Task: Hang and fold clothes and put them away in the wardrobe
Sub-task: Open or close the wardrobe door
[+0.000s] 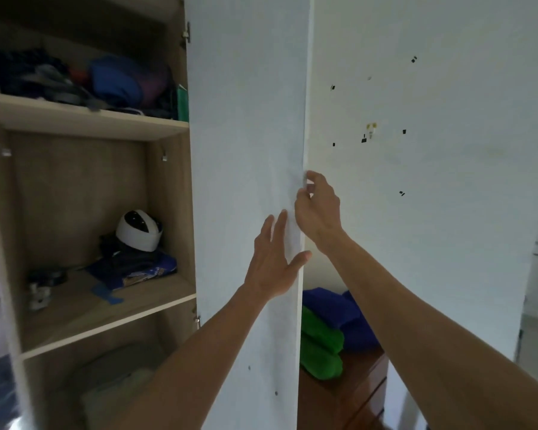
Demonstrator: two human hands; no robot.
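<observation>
So both hands are working the white wardrobe door right now: the left hand is lying flat against the door's face with fingers straight and the thumb hooking round the free edge, and the right hand is curling its fingers over that same edge a bit higher up, gripping it. Neither one is carrying any clothing at the moment. Biggest risk I'm seeing is pinched fingers, since the right hand's fingertips are wrapping into the narrow gap between the door edge and the wall; if the door is swinging toward the wall, they're getting squashed. The door could also bang the wall or strain the hinge if it's being pushed too far. As for storage, the wardrobe is standing open on the left. The top shelf is holding a messy heap of dark and blue clothes that's sitting close to the lip, so a jolt might be tipping something off. The middle shelf is holding a white helmet resting on folded blue fabric, plus some small bits I can't make out. The bottom compartment is holding something pale and blurry. Off to the right, past the door, folded blue and green clothes are sitting stacked on a wooden dresser, looking like they're waiting to go in.
</observation>
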